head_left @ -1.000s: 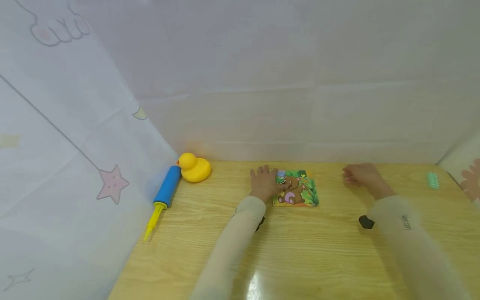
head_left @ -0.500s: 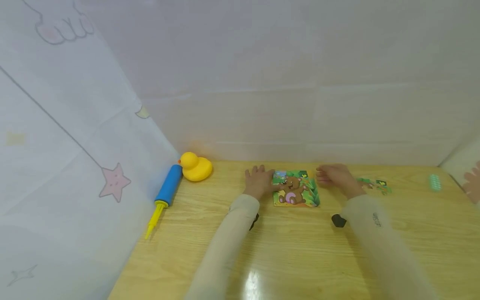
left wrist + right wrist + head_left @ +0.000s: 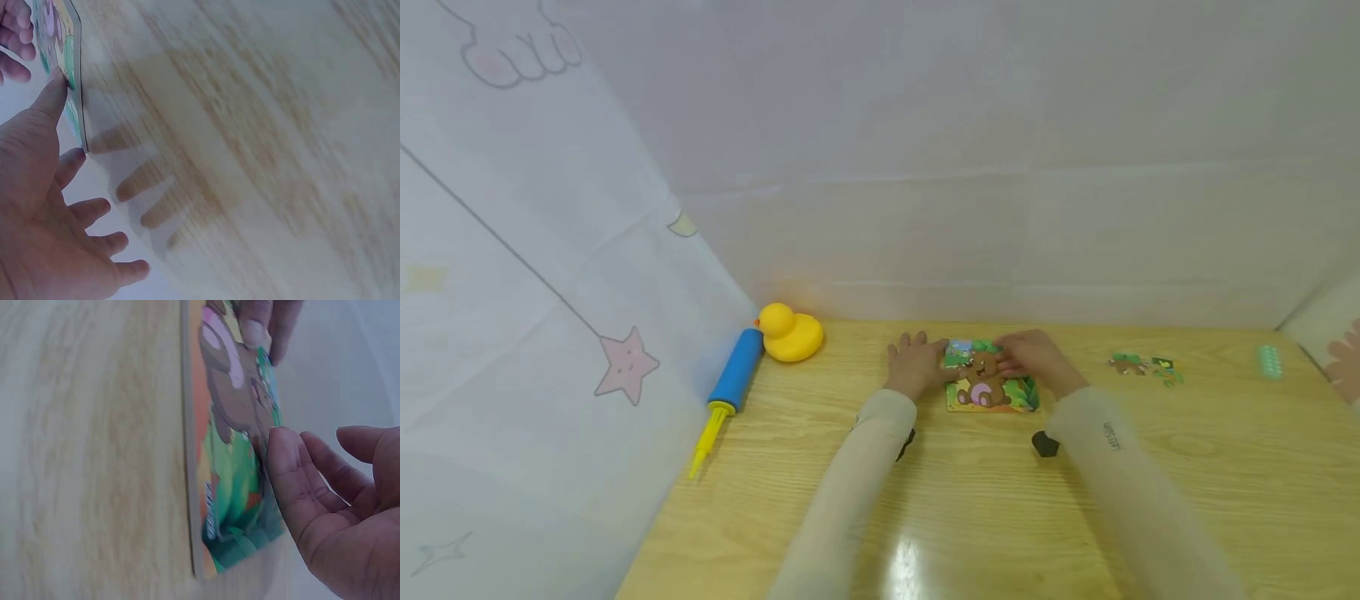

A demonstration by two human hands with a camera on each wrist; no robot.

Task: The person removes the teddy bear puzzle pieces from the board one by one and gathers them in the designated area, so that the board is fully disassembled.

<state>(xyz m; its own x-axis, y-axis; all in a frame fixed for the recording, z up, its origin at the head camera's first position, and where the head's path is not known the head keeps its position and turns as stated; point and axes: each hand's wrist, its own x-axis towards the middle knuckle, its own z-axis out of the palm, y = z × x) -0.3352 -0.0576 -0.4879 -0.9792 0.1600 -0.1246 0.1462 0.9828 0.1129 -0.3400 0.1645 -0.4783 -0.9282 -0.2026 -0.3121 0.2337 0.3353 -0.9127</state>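
A flat picture board (image 3: 981,392) with a brown bear on green leaves lies on the table, probably a puzzle. My left hand (image 3: 913,367) is at its left edge, thumb on the board. In the left wrist view the other fingers of the left hand (image 3: 56,200) spread out straight past the corner. My right hand (image 3: 1033,358) reaches over the board's upper right part. In the right wrist view, the fingertips of the right hand (image 3: 337,494) are right at the picture (image 3: 231,425), fingers loosely bent and thumb apart, with nothing seen between them.
Small loose picture pieces (image 3: 1142,367) lie to the right of the board. Farther right is a light green bumpy item (image 3: 1270,362). A yellow rubber duck (image 3: 792,333) and a blue and yellow hand pump (image 3: 733,375) lie at the left, by the cloth wall (image 3: 880,250).
My right hand has moved left from beside the loose pieces, uncovering them, to over the board. My left hand has shifted slightly left, its thumb still on the board.
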